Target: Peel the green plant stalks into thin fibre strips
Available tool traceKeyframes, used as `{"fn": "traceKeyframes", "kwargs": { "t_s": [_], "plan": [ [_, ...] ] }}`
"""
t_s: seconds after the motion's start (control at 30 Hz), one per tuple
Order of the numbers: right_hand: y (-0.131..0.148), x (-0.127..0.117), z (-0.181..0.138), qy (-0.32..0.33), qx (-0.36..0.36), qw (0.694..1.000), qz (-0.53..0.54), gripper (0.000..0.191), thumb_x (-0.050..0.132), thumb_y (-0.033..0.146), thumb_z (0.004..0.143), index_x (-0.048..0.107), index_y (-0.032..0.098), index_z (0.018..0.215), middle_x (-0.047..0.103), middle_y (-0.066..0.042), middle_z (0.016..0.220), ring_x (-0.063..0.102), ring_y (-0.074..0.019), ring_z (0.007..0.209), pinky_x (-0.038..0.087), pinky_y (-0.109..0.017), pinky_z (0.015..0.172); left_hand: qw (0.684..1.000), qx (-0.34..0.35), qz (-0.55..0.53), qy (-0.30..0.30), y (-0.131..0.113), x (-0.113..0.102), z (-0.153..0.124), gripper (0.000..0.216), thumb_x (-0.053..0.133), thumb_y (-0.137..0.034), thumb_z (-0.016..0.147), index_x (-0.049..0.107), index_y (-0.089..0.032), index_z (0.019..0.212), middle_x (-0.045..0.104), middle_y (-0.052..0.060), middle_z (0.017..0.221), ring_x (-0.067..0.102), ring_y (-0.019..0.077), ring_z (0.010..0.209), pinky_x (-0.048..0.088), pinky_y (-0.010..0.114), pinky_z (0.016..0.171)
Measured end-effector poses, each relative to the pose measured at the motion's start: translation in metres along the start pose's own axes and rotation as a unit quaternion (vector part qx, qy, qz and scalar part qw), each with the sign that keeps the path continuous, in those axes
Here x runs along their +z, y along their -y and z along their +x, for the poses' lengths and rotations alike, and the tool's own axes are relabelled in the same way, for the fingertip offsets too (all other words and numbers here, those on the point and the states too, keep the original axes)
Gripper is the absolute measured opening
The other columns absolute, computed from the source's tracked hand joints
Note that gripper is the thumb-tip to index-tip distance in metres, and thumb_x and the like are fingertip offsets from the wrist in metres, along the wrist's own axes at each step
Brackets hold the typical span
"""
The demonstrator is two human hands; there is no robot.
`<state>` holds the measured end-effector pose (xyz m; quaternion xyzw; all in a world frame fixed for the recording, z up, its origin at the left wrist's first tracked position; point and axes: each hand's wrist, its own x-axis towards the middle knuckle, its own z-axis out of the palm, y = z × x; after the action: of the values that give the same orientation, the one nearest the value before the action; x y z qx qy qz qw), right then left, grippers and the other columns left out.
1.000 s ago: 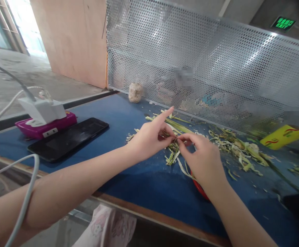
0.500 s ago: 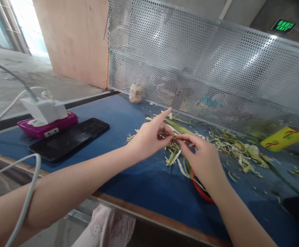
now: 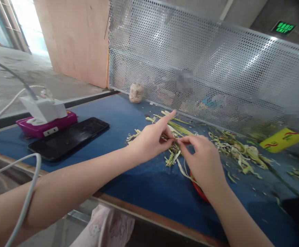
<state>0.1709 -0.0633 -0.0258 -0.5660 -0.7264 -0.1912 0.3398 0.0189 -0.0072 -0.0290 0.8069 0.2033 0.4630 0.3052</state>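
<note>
My left hand [image 3: 153, 140] pinches with thumb and lower fingers, its index finger stretched out forward. Tip to tip with it, my right hand [image 3: 203, 154] is closed in a pinch of thumb and index finger. Between the fingertips is a thin brownish plant strand [image 3: 175, 140], mostly hidden. Pale green and yellowish plant strips [image 3: 175, 157] lie under and behind the hands on the blue tabletop [image 3: 144, 185]. A red curved rim [image 3: 200, 191] shows beneath my right wrist; the rest of it is covered.
More plant scraps [image 3: 244, 154] and a yellow packet [image 3: 283, 140] lie to the right. A black phone [image 3: 69, 139] and a purple power strip [image 3: 46, 127] with white chargers are at left. A white cable [image 3: 33, 181] crosses my left forearm. Behind stands a perforated metal screen [image 3: 203, 44].
Both hands stay almost in place, fingertips still together. The left index finger has shifted slightly to the right, and the right hand's fingers have moved a little.
</note>
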Motion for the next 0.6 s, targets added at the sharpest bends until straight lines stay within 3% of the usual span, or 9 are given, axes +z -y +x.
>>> {"fn": "traceKeyframes", "kwargs": {
  "t_s": [0.27, 0.6],
  "plan": [
    [0.005, -0.007, 0.000, -0.003, -0.093, 0.990, -0.109, 0.015, 0.046, 0.020, 0.079, 0.057, 0.019, 0.069, 0.064, -0.003, 0.070, 0.053, -0.0184, 0.074, 0.030, -0.033, 0.072, 0.999, -0.025, -0.021, -0.019, 0.003, 0.003, 0.001, 0.068, 0.053, -0.007, 0.067, 0.027, -0.016, 0.130, 0.054, -0.002, 0.070, 0.054, 0.0076, 0.065, 0.049, 0.018, 0.058],
    [0.003, -0.018, 0.002, 0.052, -0.208, 0.963, -0.164, 0.018, 0.042, 0.015, 0.079, 0.057, 0.021, 0.070, 0.064, -0.003, 0.075, 0.050, -0.0183, 0.074, 0.028, -0.037, 0.076, 0.993, -0.079, -0.079, -0.036, 0.012, 0.005, 0.004, 0.070, 0.055, -0.009, 0.066, 0.026, -0.014, 0.129, 0.052, -0.003, 0.069, 0.054, 0.0082, 0.060, 0.049, 0.023, 0.060]
  ]
}}
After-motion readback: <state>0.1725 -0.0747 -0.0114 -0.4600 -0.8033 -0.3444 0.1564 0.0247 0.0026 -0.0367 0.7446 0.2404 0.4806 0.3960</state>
